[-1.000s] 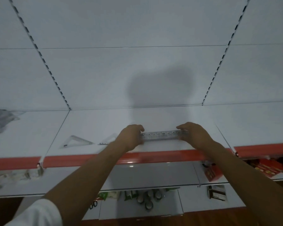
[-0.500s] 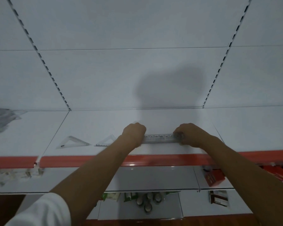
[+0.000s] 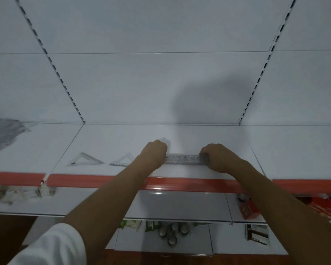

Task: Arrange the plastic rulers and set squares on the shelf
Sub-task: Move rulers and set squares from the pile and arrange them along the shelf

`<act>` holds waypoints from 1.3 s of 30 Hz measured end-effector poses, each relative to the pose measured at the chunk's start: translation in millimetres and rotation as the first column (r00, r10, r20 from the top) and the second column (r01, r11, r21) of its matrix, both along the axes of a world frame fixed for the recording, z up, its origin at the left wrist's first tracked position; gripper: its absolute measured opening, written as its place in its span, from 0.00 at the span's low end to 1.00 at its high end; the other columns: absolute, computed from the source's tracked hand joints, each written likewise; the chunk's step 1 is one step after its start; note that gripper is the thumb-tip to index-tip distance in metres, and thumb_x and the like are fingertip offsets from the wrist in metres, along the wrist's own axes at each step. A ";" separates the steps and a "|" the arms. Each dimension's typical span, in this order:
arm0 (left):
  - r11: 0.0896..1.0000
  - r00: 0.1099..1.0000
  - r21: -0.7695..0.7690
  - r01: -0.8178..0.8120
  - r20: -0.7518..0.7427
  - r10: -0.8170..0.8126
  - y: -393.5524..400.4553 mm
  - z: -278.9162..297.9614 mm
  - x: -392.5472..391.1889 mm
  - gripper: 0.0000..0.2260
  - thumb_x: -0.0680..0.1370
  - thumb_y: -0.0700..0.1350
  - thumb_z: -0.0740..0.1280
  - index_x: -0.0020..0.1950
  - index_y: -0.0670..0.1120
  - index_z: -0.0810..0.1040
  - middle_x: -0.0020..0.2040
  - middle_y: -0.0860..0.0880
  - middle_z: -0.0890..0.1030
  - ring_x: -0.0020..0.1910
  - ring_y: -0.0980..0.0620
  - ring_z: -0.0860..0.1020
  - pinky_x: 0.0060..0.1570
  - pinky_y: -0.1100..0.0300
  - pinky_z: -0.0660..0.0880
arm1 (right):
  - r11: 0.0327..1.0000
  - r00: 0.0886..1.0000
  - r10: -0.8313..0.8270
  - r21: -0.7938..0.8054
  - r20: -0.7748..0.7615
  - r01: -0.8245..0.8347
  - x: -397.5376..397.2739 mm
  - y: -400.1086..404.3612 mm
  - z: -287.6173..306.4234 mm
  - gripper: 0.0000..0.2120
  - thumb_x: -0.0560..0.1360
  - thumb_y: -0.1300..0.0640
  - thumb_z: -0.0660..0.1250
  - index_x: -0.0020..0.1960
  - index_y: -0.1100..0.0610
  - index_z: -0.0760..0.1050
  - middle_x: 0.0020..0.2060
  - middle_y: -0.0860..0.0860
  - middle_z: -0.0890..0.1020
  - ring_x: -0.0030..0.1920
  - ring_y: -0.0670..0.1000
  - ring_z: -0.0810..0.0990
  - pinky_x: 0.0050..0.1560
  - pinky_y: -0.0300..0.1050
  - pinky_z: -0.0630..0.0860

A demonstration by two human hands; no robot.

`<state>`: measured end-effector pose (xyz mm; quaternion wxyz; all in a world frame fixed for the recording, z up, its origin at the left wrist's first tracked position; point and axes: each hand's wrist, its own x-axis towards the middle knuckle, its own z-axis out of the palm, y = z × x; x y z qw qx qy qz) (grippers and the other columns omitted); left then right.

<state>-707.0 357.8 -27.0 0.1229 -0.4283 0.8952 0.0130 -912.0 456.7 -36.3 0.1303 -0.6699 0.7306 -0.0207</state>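
Observation:
A clear plastic ruler (image 3: 182,159) lies crosswise on the white shelf (image 3: 180,134) with the red front strip. My left hand (image 3: 155,152) grips its left end with curled fingers. Its right end is held the same way by my right hand (image 3: 218,157). Two clear set squares lie flat to the left: a long one (image 3: 85,159) and a smaller one (image 3: 122,160), whose right corner my left wrist hides.
A grey cloth-like thing (image 3: 2,134) lies on the neighbouring shelf at far left. Lower shelves hold red boxes (image 3: 248,209), green packets (image 3: 151,225) and small round tins (image 3: 170,234). Slotted uprights (image 3: 65,88) run up the white back panel.
Both hands have drawn a little closer together on the ruler and shifted slightly back on the shelf. The set squares have not moved.

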 end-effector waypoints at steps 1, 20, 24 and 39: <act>1.000 1.000 -0.002 -0.003 0.003 0.003 -0.4 -1.0 -0.3 0.08 0.74 0.32 0.64 0.51 0.38 0.79 0.52 0.41 0.80 0.51 0.43 0.79 0.49 0.56 0.75 | 1.000 1.000 -0.004 -0.006 0.001 0.004 -0.3 0.2 -1.0 0.17 0.72 0.68 0.65 0.59 0.56 0.77 0.57 0.53 0.77 0.56 0.52 0.75 0.51 0.37 0.67; 0.994 0.957 0.035 -0.105 -0.270 0.110 14.9 18.8 56.6 0.28 0.74 0.53 0.71 0.70 0.49 0.65 0.64 0.46 0.69 0.62 0.45 0.71 0.55 0.49 0.73 | 0.995 0.986 -0.025 -0.104 -0.166 0.007 45.3 -14.7 36.3 0.28 0.73 0.41 0.66 0.70 0.48 0.65 0.62 0.49 0.73 0.63 0.52 0.70 0.61 0.50 0.68; 0.981 0.907 0.048 -0.189 -0.375 0.194 15.6 36.0 126.6 0.19 0.78 0.55 0.64 0.66 0.49 0.70 0.61 0.48 0.72 0.54 0.47 0.76 0.51 0.53 0.73 | 0.956 0.995 0.045 -0.293 0.093 -0.016 131.2 -57.7 51.2 0.20 0.77 0.45 0.64 0.64 0.54 0.71 0.53 0.51 0.77 0.55 0.51 0.75 0.55 0.47 0.72; 0.699 0.618 -0.009 -0.715 -0.475 0.627 65.3 65.0 572.2 0.24 0.76 0.62 0.62 0.68 0.53 0.71 0.67 0.51 0.73 0.63 0.49 0.72 0.60 0.51 0.73 | 0.712 0.756 0.644 -0.453 0.116 -0.537 603.2 -146.4 74.6 0.21 0.78 0.43 0.58 0.65 0.53 0.72 0.60 0.52 0.77 0.60 0.54 0.74 0.61 0.51 0.71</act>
